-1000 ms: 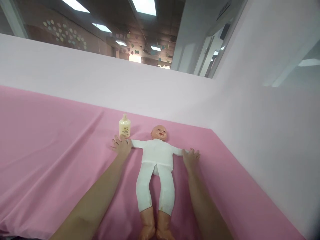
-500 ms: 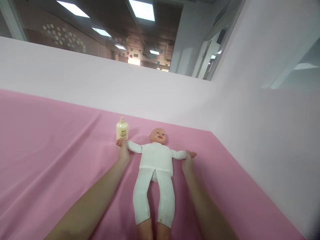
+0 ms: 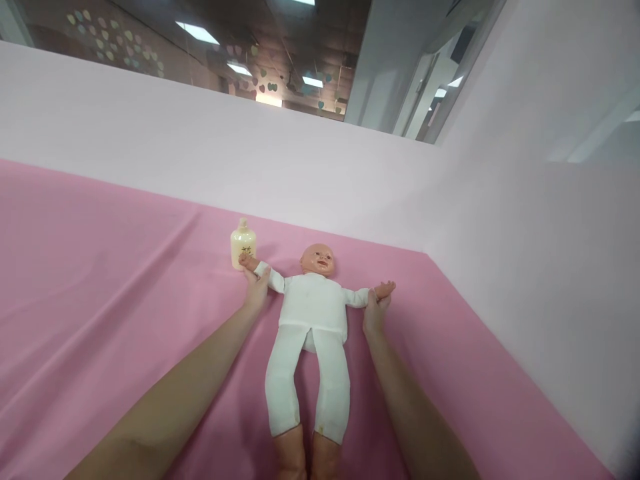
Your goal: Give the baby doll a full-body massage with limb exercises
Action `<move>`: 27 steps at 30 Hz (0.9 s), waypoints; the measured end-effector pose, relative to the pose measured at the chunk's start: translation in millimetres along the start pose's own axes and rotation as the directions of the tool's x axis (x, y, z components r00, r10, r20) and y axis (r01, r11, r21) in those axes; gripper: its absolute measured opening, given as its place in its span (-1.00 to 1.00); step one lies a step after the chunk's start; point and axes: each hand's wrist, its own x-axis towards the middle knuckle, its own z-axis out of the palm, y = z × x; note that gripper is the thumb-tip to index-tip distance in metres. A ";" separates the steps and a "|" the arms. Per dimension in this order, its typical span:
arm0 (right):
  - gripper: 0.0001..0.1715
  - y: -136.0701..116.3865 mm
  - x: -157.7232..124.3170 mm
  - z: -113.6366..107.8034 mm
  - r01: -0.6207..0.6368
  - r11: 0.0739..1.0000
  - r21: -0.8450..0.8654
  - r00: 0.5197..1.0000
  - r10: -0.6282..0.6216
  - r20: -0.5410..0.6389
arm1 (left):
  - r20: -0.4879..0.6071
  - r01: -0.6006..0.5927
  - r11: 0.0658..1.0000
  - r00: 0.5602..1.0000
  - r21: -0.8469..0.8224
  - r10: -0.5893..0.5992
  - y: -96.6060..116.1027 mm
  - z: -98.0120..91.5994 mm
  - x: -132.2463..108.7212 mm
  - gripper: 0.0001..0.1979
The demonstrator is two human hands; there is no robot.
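Note:
A baby doll (image 3: 314, 310) with a white cloth body and a bald plastic head lies on its back on a pink sheet (image 3: 100, 293). Its arms are spread out to both sides. My left hand (image 3: 257, 288) is closed around the doll's arm on the left, near the wrist. On the other side, my right hand (image 3: 375, 315) grips the opposite forearm by the cuff. A cream bottle (image 3: 243, 243) stands just behind the doll's left-side hand, which overlaps its lower part. The doll's feet run out of view at the bottom.
Behind the sheet rises a low white wall (image 3: 200, 153) with a window (image 3: 280, 60) above it. Another white wall (image 3: 540, 267) closes off the right side. Folds run across the sheet at left.
My left hand has raised the doll's arm a little, so its hand now overlaps the bottle. The doll's other hand has tilted upward in my right hand. The view has tipped slightly downward.

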 end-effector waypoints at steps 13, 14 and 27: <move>-0.06 -23.8 -8.0 1.4 0.105 0.993 0.047 0.992 -0.108 0.058 | 0.154 -0.115 0.983 0.984 0.146 0.092 14.9 2.3 -11.0 -0.22; -0.07 -26.3 -9.6 2.7 0.149 0.988 0.044 0.985 -0.152 0.086 | 0.204 -0.166 0.970 0.970 0.177 0.129 15.3 2.9 -12.2 -0.24; -0.23 -32.7 -22.7 11.6 0.510 0.829 -0.229 0.720 -0.266 0.641 | 0.710 -0.636 0.657 0.671 0.405 0.213 0.0 8.7 -15.9 -0.34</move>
